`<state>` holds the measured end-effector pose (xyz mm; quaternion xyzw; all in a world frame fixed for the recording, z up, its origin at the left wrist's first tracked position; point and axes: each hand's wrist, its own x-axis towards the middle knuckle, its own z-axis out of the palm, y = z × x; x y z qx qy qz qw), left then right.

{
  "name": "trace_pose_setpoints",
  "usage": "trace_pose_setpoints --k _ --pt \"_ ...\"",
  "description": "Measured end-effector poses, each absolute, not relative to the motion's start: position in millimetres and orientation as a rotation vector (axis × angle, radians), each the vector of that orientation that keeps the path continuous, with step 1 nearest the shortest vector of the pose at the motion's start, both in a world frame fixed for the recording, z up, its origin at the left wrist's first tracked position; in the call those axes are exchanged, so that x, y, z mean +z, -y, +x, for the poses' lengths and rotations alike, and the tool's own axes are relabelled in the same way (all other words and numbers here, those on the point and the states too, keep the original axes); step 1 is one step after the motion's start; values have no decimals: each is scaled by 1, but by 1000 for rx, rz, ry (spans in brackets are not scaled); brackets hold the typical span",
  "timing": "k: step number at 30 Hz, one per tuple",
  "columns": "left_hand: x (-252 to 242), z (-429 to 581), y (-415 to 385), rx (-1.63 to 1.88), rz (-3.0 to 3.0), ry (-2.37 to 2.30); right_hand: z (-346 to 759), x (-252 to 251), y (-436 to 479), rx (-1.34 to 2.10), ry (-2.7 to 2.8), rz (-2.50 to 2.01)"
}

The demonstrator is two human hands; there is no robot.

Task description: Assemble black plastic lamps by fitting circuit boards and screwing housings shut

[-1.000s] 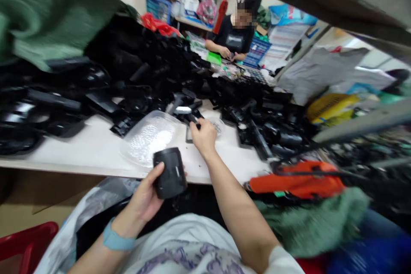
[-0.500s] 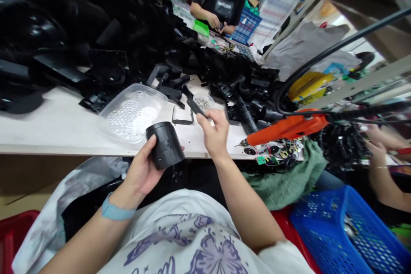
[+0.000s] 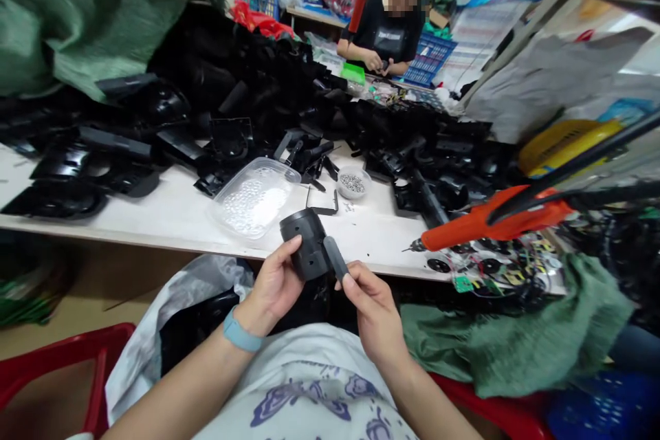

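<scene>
My left hand (image 3: pixel 272 287) is closed round a black plastic cylinder (image 3: pixel 305 252), held just below the table's front edge. My right hand (image 3: pixel 372 301) pinches a short dark bar-shaped part (image 3: pixel 335 258) whose tip rests against the cylinder's side. Both hands are close together above my lap. On the white table (image 3: pixel 155 220) behind them lie a clear plastic tub (image 3: pixel 254 196) of pale small pieces, a thin black bracket (image 3: pixel 322 204) and a small cup of metal screws (image 3: pixel 353 183).
Heaps of black plastic parts (image 3: pixel 216 103) cover the table's back. An orange power screwdriver (image 3: pixel 485 220) hangs at the right above small circuit boards (image 3: pixel 489 268). Green cloth (image 3: pixel 510 337) lies at right. Another person (image 3: pixel 389 31) works at the far end. A red chair (image 3: pixel 51 364) stands at left.
My right hand has come back from the table with the bar-shaped part and brought it against the cylinder. My left hand raised the cylinder slightly. The view swung.
</scene>
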<state>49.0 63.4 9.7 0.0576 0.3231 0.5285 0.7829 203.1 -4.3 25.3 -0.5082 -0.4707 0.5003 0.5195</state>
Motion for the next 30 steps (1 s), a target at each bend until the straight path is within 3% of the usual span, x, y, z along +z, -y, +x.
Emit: trace_pose_setpoints --k 15,30 --pt "2 60 -63 1031 212 -686 195 15 8 1319 805 -1099" --pt "-6 63 -61 1139 307 -766 200 11 4 1302 933 -1130"
